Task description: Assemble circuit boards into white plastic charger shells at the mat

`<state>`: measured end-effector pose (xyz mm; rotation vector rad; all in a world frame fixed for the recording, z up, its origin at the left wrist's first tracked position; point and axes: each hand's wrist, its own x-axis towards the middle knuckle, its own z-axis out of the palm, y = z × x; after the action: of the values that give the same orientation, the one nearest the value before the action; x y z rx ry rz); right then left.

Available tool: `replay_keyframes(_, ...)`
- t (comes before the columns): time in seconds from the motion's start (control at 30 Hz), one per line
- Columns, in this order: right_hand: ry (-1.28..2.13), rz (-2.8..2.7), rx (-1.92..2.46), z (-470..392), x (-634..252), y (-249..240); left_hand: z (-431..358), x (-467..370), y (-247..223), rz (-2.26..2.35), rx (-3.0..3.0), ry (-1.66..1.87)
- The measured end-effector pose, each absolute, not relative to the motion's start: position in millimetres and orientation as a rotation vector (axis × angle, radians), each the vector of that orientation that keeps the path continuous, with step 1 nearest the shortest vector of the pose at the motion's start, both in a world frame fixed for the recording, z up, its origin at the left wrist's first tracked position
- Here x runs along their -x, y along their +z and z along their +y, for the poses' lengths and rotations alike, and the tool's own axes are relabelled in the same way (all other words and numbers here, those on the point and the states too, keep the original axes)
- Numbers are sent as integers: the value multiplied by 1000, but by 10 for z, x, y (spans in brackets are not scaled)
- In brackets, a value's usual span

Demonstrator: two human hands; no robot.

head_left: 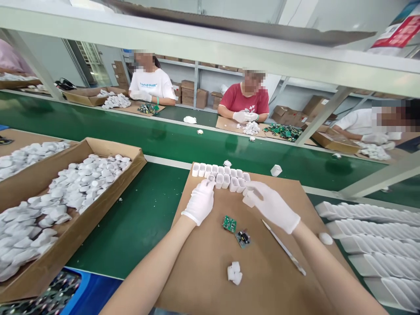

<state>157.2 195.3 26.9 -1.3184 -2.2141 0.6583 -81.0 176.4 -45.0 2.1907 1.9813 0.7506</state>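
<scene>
Small white open-topped plastic casings [223, 169] stand in rows at the far edge of a brown cardboard sheet [203, 271]. My left hand [199, 201], in a white glove, has its fingers closed on a casing [211, 178] at the left part of the front row. At the row's right end my gloved right hand [274, 204] grips another casing [249, 200] between thumb and fingers. Nearer to me lie two small circuit boards [229, 224], one green side up and the other showing its components [243, 239]. A cluster of small white pieces [234, 273] sits below them.
A thin pointed white tool [284, 247] lies on the cardboard's right. Stacked white casings [377, 240] line the right side. At left stands a cardboard box [131, 168] of white pieces. A green conveyor [164, 140] runs ahead, with co-workers opposite and a shelf frame overhead.
</scene>
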Motion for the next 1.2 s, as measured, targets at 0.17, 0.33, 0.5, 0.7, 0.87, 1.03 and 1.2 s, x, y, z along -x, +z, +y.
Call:
replay_keyframes(0.17, 772, -2442, 1250, 1300, -1527, 181, 1778, 841, -426, 1976, -2226, 707)
replay_keyframes(0.33, 759, -2700, 1209, 838, -1641, 12, 1661, 800, -336, 1944, -2289, 643)
replay_keyframes(0.5, 880, -2578, 1274, 654, -1581, -237, 1522, 651, -303, 1789, -2384, 607)
replay_keyframes(0.7, 878, -2323, 1385, 482, -1399, -404, 1341, 507, -128, 1732, -2348, 628)
replay_keyframes(0.87, 946, -2038, 1449, 510, -1460, -338, 1112, 406, 38, 1420, -2051, 563)
replay_keyframes(1.03, 1239, -1546, 1377, 537, -1482, -313, 1010, 271, -49, 1003, -1444, 292)
replay_keyframes(1.2, 1371, -1447, 1300, 542, -1483, -307, 1016, 244, -111, 987, -1286, 218)
